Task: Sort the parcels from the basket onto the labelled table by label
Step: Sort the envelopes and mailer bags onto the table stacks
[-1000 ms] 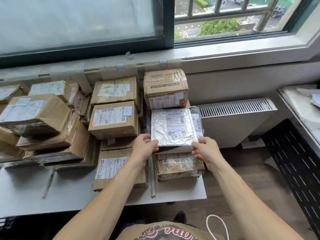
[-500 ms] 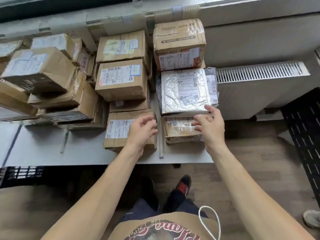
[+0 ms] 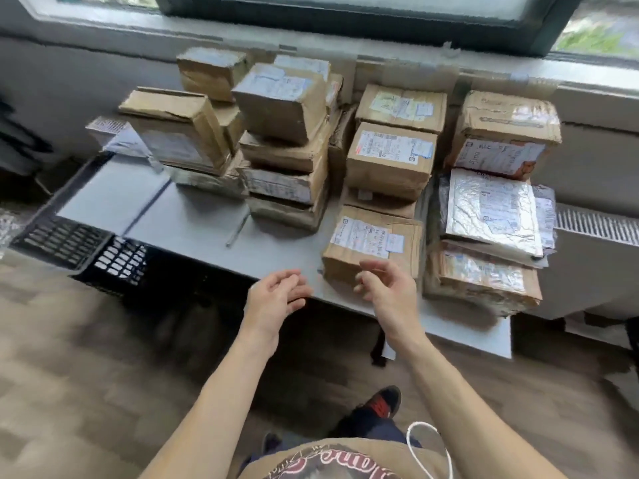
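Over the near edge of the table [image 3: 193, 233], the left hand [image 3: 276, 295] and the right hand [image 3: 387, 288] are both empty, fingers loosely curled, touching nothing. Sorted parcels stand in stacks along the far side. The silver foil parcel [image 3: 491, 212] lies atop the rightmost stack, near the radiator [image 3: 594, 226]. The black basket [image 3: 69, 243] sits low at the table's left end; whether it holds parcels we cannot tell. We judge the chief hazard to be the tall cardboard stack [image 3: 283, 143] at centre, whose boxes sit tilted: a brush from a passing forearm could topple it. The foil parcel, close to the table's right edge, could slide off if nudged. Bare surface at front left gives room for reaching toward the basket.
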### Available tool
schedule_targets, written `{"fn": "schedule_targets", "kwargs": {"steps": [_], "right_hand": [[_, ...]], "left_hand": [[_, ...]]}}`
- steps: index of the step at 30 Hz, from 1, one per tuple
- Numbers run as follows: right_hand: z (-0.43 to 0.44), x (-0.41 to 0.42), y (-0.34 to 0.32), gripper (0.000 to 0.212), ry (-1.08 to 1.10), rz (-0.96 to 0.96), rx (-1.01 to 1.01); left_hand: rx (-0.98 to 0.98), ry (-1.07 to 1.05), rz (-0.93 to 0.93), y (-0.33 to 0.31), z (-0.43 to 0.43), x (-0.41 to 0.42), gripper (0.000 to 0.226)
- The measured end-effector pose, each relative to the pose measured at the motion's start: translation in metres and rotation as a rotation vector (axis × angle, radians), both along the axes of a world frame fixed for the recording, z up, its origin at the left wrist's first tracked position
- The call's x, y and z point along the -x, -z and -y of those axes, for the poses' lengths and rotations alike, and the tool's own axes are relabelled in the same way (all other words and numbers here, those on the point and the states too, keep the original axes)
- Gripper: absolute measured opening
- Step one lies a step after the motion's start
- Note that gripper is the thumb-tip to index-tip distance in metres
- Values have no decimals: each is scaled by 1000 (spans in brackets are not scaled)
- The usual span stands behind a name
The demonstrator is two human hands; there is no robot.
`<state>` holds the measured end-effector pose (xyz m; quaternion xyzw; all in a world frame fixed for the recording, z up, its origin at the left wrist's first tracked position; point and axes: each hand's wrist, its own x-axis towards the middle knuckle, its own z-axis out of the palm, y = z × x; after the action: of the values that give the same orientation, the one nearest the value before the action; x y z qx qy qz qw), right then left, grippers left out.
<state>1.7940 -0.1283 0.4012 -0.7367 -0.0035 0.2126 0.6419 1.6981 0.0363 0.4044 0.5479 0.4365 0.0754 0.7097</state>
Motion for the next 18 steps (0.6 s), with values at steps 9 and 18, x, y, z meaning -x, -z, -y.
{"fn": "schedule_targets", "kwargs": {"steps": [9, 18], "right_hand": [[-143, 182, 11, 22, -256, -144, 58], [-273, 278, 22, 23, -591, -189, 82]], "left_hand": [[163, -518, 60, 15, -111, 190, 13], [178, -845, 84, 29, -195, 312, 12]]}}
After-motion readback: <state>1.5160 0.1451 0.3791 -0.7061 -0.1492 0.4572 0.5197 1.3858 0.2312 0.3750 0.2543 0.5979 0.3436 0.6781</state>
